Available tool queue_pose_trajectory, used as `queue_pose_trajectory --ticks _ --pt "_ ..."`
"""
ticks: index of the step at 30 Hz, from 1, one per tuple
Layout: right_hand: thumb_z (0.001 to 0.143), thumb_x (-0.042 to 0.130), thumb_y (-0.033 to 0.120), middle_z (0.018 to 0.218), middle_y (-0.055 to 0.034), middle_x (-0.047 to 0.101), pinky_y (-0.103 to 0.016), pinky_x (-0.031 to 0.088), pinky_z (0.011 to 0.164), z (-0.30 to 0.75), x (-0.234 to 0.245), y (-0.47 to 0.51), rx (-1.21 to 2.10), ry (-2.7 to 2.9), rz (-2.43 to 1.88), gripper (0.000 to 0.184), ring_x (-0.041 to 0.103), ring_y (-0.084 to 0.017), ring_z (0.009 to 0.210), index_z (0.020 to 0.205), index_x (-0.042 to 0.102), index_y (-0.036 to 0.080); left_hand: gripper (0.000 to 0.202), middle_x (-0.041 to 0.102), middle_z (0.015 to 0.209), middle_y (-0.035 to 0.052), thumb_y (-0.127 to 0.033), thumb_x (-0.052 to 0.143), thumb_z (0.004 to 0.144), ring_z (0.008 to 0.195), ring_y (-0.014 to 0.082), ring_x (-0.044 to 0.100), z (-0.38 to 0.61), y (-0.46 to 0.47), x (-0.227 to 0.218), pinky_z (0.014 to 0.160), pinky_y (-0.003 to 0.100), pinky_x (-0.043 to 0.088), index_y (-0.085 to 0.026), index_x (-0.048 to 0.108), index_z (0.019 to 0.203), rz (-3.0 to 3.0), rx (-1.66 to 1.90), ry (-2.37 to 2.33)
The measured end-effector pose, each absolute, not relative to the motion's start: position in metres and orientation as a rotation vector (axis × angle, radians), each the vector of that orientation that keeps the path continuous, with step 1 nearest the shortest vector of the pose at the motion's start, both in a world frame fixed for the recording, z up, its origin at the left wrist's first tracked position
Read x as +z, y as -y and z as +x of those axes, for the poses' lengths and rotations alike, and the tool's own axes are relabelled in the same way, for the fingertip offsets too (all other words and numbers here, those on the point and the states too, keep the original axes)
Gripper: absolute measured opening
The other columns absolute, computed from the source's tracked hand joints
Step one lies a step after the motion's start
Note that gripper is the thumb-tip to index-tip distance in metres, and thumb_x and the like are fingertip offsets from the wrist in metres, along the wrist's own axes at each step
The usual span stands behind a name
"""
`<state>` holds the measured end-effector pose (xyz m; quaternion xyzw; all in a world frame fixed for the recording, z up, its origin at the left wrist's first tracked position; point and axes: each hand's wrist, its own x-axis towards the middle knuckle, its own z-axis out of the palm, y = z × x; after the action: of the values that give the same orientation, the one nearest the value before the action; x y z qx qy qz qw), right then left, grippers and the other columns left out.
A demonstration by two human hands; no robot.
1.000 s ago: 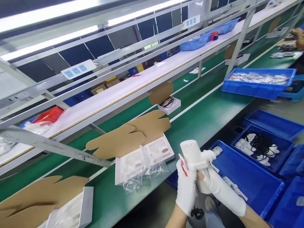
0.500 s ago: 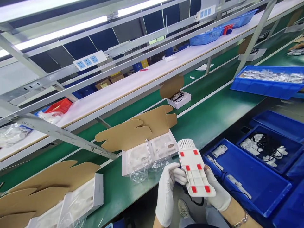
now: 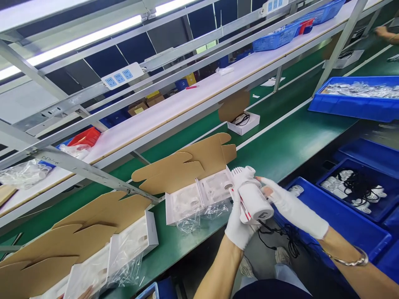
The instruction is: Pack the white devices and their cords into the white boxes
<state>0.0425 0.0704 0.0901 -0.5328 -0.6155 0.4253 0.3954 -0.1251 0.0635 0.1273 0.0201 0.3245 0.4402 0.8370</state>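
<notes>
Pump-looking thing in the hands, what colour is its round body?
White; the round body shows best in the head view.

A white power strip (image 3: 123,76) sits along a metal rail (image 3: 77,99) above the pale shelf (image 3: 156,114). That shelf bears a red bin (image 3: 85,136) and a blue basket (image 3: 276,40); between them lies something slim and red (image 3: 192,87), perhaps a pen.

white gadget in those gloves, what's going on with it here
The person's left grip holds the white gadget from beneath, with the right grip at its side. A black cord trails below. Open boxes stand on the green bench, clear plastic hanging over some front edges. A blue bin sits to the right.
</notes>
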Motion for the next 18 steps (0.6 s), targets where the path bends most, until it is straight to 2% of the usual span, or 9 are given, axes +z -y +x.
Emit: queue_pose_trajectory --ticks 2,5,7,9,11,13,14,16,18 --pt "0.106 0.039 0.070 0.134 -0.0164 0.069 -0.057 0.055 0.107 0.048 0.103 -0.063 0.715 1.567 -1.367 0.069 0.069 -0.032 0.120 0.152 0.052 0.020 0.057 0.075 0.096 0.0018 -0.064 0.057 0.094 0.074 0.0068 0.066 -0.122 -0.063 0.127 0.062 0.018 0.053 -0.018 0.069 0.125 -0.052 0.901 -0.534" --pt "0.110 0.041 0.048 0.133 -0.0193 0.063 -0.052 0.054 0.099 0.037 0.127 -0.044 0.039 1.519 -1.230 0.053 0.065 -0.033 0.117 0.155 0.048 0.019 0.049 0.066 0.076 -0.0013 -0.058 0.069 0.090 0.064 0.0060 0.059 -0.117 -0.058 0.118 0.055 0.018 0.047 -0.015 0.069 0.113 -0.103 0.861 -0.470" --pt "0.109 0.042 0.044 0.125 -0.0187 0.063 -0.052 0.051 0.096 0.021 0.139 -0.036 -0.283 1.608 -1.096 0.049 0.061 -0.034 0.112 0.152 0.049 0.020 0.050 0.067 0.079 0.0006 -0.058 0.071 0.089 0.069 0.0061 0.059 -0.114 -0.053 0.112 0.061 0.018 0.051 -0.014 0.070 0.111 -0.080 0.842 -0.465" --pt "0.108 0.041 0.038 0.122 -0.0184 0.062 -0.055 0.047 0.103 0.008 0.142 -0.035 -0.399 1.741 -1.021 0.045 0.058 -0.035 0.116 0.148 0.049 0.018 0.048 0.072 0.093 0.0040 -0.054 0.070 0.091 0.086 0.0046 0.064 -0.112 -0.049 0.108 0.079 0.014 0.057 -0.012 0.072 0.113 -0.047 0.869 -0.411" --pt "0.109 0.039 0.031 0.133 -0.0199 0.060 -0.057 0.042 0.113 0.004 0.137 -0.039 -0.340 1.782 -1.013 0.045 0.054 -0.035 0.129 0.150 0.046 0.014 0.044 0.072 0.097 0.0046 -0.049 0.070 0.092 0.093 0.0023 0.064 -0.113 -0.046 0.106 0.086 0.009 0.054 -0.011 0.072 0.114 -0.039 0.887 -0.350" --pt "0.112 0.035 0.032 0.141 -0.0195 0.060 -0.051 0.046 0.115 0.011 0.126 -0.043 -0.131 1.655 -1.098 0.045 0.056 -0.030 0.136 0.151 0.048 0.015 0.047 0.062 0.077 0.0005 -0.047 0.071 0.091 0.073 0.0032 0.058 -0.116 -0.045 0.103 0.069 0.014 0.052 -0.012 0.070 0.122 -0.005 0.845 -0.303" --pt "0.113 0.034 0.036 0.138 -0.0161 0.064 -0.044 0.052 0.108 0.018 0.120 -0.043 0.013 1.570 -1.150 0.043 0.062 -0.026 0.130 0.148 0.052 0.019 0.049 0.052 0.067 -0.0027 -0.047 0.071 0.091 0.062 0.0038 0.050 -0.118 -0.045 0.100 0.059 0.017 0.045 -0.014 0.068 0.126 0.033 0.814 -0.283" --pt "0.114 0.033 0.045 0.131 -0.0096 0.072 -0.037 0.058 0.097 0.032 0.109 -0.041 0.334 1.386 -1.266 0.043 0.072 -0.022 0.117 0.140 0.060 0.025 0.054 0.038 0.058 -0.0061 -0.048 0.070 0.090 0.051 0.0045 0.037 -0.122 -0.044 0.093 0.052 0.019 0.030 -0.018 0.064 0.134 0.141 0.775 -0.250" --pt "0.111 0.036 0.058 0.127 -0.0081 0.075 -0.039 0.060 0.097 0.043 0.102 -0.035 0.552 1.262 -1.353 0.049 0.074 -0.024 0.114 0.137 0.064 0.028 0.060 0.038 0.059 -0.0057 -0.053 0.067 0.090 0.050 0.0050 0.034 -0.123 -0.042 0.085 0.053 0.020 0.024 -0.021 0.060 0.140 0.233 0.765 -0.246"
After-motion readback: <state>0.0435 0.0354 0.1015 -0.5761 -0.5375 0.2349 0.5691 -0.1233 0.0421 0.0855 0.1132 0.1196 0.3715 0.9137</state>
